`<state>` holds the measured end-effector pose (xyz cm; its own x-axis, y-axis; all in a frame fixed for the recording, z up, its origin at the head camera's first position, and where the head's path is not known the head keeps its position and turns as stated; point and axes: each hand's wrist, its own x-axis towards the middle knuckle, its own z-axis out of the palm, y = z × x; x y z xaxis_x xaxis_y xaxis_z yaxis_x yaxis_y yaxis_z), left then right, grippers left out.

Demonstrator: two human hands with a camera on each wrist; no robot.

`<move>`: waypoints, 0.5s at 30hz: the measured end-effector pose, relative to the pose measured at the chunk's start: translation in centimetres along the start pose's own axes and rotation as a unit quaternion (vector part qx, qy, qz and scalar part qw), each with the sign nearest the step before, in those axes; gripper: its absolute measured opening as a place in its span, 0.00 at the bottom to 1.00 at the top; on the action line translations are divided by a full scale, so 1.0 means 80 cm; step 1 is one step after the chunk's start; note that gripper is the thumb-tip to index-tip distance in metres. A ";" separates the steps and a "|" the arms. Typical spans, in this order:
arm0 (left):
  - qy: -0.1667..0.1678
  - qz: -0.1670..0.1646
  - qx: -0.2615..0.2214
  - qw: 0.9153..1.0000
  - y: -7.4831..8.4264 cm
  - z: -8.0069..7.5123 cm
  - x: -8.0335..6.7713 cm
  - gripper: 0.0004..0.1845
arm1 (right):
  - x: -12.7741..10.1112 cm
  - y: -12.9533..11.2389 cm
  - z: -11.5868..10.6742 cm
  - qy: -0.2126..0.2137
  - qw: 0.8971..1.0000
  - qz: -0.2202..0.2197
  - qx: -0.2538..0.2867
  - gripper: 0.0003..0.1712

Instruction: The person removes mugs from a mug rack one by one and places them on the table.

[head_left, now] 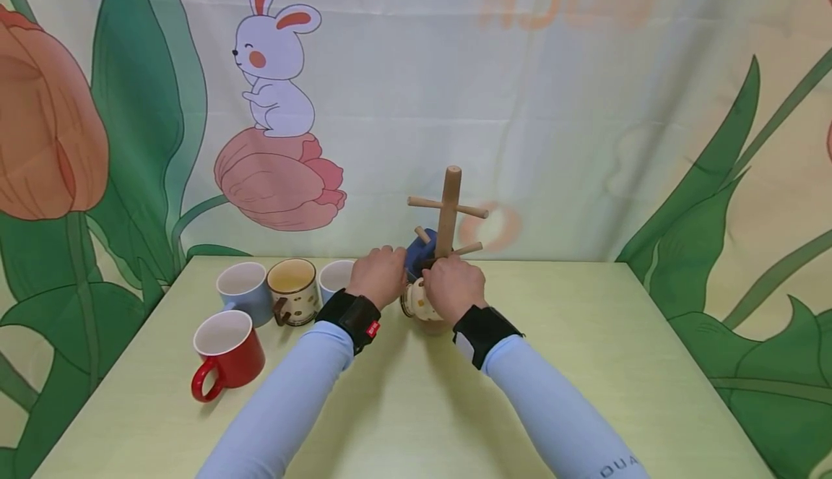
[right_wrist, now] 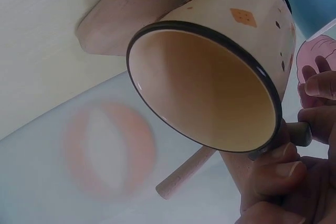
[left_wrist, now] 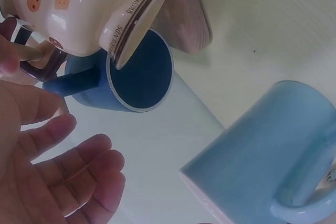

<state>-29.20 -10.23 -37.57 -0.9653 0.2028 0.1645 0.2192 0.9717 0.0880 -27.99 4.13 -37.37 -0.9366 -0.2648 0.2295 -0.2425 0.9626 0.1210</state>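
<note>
A wooden mug tree (head_left: 448, 212) with side pegs stands at the table's back middle. A cream mug with brown spots (right_wrist: 210, 87) hangs sideways on a front peg (right_wrist: 299, 134), its mouth facing the right wrist camera. My right hand (head_left: 455, 287) pinches this mug near its dark handle, partly hidden behind the rim. On the left side of the tree hangs a dark blue mug (left_wrist: 139, 72). Close to the peg's end and the blue mug's handle is my left hand (head_left: 380, 277), its fingers (left_wrist: 79, 156) loosely bent and holding nothing.
Left of the tree stand a light blue mug (head_left: 335, 277), another cream spotted mug (head_left: 295, 302) and a blue-grey mug (head_left: 250, 298). A red mug (head_left: 234, 356) sits nearer the front. Behind the table (head_left: 572, 349) hangs a printed cloth (head_left: 403, 103).
</note>
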 end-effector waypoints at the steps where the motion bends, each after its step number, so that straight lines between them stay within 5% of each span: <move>1: 0.002 0.001 0.001 1.000 0.001 0.001 0.001 0.16 | 0.000 0.001 0.000 0.000 1.000 0.002 -0.001 0.25; 15: 0.049 0.000 0.003 0.999 0.008 0.001 0.021 0.20 | -0.009 0.019 0.007 0.043 0.999 -0.021 -0.011 0.24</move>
<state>-30.66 -9.26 -37.33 -0.9464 0.1910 0.2604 0.2187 0.9724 0.0816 -27.79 5.81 -37.89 -0.9002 -0.3106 0.3053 -0.2752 0.9490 0.1538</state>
